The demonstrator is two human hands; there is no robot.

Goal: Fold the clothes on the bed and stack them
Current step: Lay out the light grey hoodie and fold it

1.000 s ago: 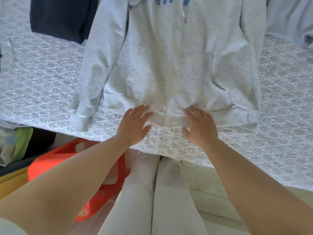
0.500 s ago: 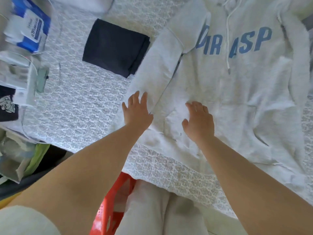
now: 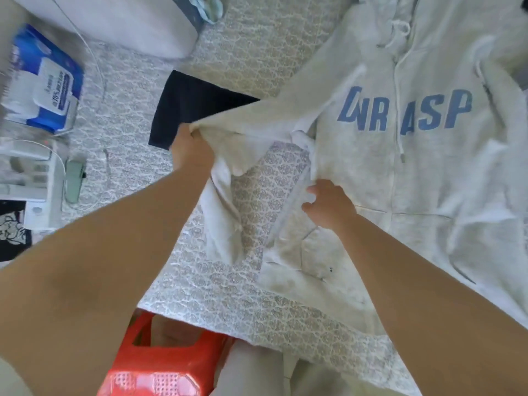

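Hoodie sleeve (image 3: 228, 155) in left grip (image 3: 191, 147)

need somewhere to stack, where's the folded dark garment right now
In the head view the folded dark garment lies upper centre on the bed, just beyond the left hand lifting the hoodie sleeve.

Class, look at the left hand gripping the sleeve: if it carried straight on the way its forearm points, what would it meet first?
Probably the folded dark navy garment on the bed, just beyond the left hand gripping the light grey hoodie's sleeve; the raised hand might pass above it, since depth is unclear.
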